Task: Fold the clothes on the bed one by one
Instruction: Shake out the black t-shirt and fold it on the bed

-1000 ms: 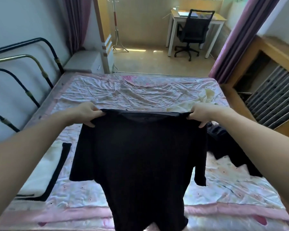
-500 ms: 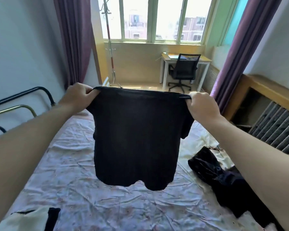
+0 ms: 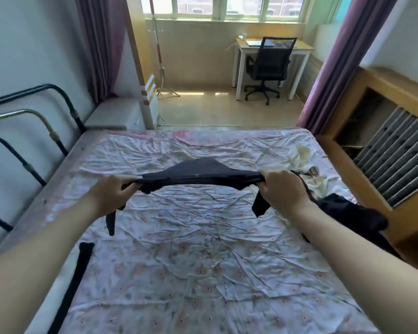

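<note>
— What did we record at the hands?
— Our left hand (image 3: 111,196) and right hand (image 3: 283,192) were each clenched on a shoulder of the black T-shirt (image 3: 198,174), stretched nearly flat above the bed (image 3: 203,273), sleeves dangling.
— And around it?
— A dark heap of clothes (image 3: 352,213) lay at the right edge, a pale garment (image 3: 304,157) beyond it, and a white garment with black trim (image 3: 65,285) at the left.
</note>
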